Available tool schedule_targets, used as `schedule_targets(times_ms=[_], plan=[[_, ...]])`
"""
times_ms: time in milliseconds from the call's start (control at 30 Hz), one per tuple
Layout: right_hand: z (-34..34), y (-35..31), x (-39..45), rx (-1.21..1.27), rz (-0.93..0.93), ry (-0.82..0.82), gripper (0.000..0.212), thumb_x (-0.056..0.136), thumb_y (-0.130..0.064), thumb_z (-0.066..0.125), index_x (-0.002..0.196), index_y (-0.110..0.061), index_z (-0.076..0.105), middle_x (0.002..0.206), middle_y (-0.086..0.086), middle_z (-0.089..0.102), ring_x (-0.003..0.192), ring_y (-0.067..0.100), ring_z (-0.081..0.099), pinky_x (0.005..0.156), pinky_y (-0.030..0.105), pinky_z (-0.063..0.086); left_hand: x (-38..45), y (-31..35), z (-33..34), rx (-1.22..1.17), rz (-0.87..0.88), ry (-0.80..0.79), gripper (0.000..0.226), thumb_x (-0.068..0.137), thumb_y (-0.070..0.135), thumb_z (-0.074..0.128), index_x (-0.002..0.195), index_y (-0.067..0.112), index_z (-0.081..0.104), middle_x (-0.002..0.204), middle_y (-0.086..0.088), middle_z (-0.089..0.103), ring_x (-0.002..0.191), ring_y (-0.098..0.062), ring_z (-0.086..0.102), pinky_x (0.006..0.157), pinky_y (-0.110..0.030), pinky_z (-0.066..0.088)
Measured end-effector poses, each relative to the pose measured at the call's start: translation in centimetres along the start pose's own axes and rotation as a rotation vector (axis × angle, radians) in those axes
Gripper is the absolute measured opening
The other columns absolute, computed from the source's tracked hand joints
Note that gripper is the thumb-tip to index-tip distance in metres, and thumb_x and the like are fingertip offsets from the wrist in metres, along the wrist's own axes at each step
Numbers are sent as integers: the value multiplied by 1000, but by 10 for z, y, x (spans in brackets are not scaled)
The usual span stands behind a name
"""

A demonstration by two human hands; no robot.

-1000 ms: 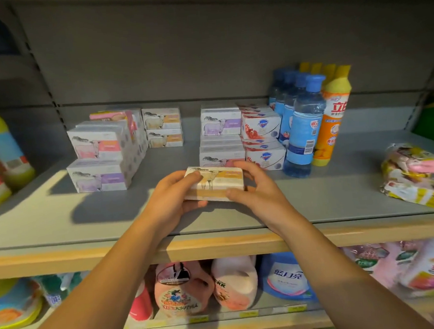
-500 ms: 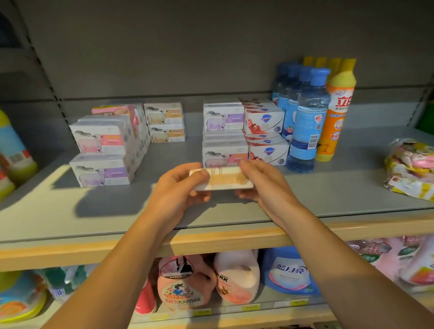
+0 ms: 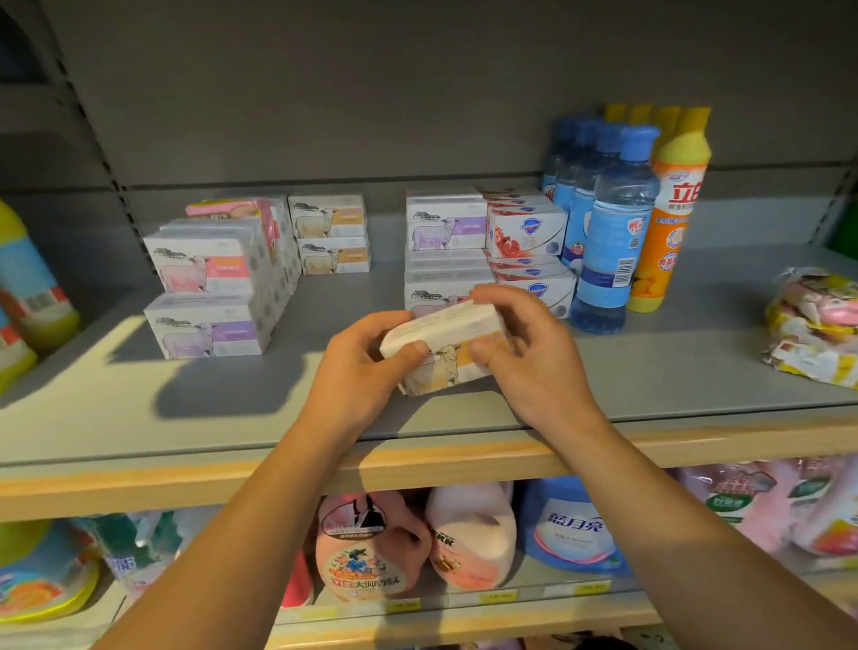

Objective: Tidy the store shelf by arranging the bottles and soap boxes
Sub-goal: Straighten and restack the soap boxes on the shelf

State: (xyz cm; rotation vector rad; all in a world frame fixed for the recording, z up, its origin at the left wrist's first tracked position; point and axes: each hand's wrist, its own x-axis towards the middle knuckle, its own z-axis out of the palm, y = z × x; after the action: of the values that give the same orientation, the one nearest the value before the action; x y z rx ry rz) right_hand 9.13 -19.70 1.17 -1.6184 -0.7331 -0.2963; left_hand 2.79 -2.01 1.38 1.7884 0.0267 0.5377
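Orange-labelled soap box [image 3: 448,351], tilted above the shelf [image 3: 121,419] front, pinched at its short ends by left hand [image 3: 357,374] and right hand [image 3: 529,351]; likely light, stiff cardboard, corners crushable, best gripped across the ends.

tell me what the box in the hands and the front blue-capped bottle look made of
Soap box: apparently printed cardboard, matte, with crisp folded edges and flat faces. Blue-capped bottle: likely clear plastic, glossy; you can see through it above and below the label.
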Motion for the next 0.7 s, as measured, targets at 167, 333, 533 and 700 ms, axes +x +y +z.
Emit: schedule_targets(times_ms=[167,333,533,700], plan=[[-7,3,-1,-364,-118,-32,61,85,-7,70,136,-34,48,132,-16,51,124,2,44,96,3,33,-4,0,-1,123,113,33,31,83,10,75,112,21,68,107,7,71,100,-8,64,85,-37,56],[-15,5,0,-510,-92,-69,61,88,-17,71,141,-32,44,138,-8,54,122,0,40,87,-10,19,-9,4,1,118,190,79,45,80,6,77,106,40,64,111,13,66,107,-8,61,88,-39,55],[-21,1,7,-446,-57,-115,64,86,-25,73,142,-33,43,138,-8,54,123,-3,43,100,11,38,-9,6,1,185,200,109,38,83,12,75,110,38,63,109,13,65,103,-1,60,81,-22,55],[-41,14,18,-723,83,-222,57,91,-51,56,141,-27,44,142,-1,49,128,17,47,96,30,41,2,4,-5,315,164,188,27,88,19,70,113,27,67,112,5,67,102,-12,62,85,-34,54]])
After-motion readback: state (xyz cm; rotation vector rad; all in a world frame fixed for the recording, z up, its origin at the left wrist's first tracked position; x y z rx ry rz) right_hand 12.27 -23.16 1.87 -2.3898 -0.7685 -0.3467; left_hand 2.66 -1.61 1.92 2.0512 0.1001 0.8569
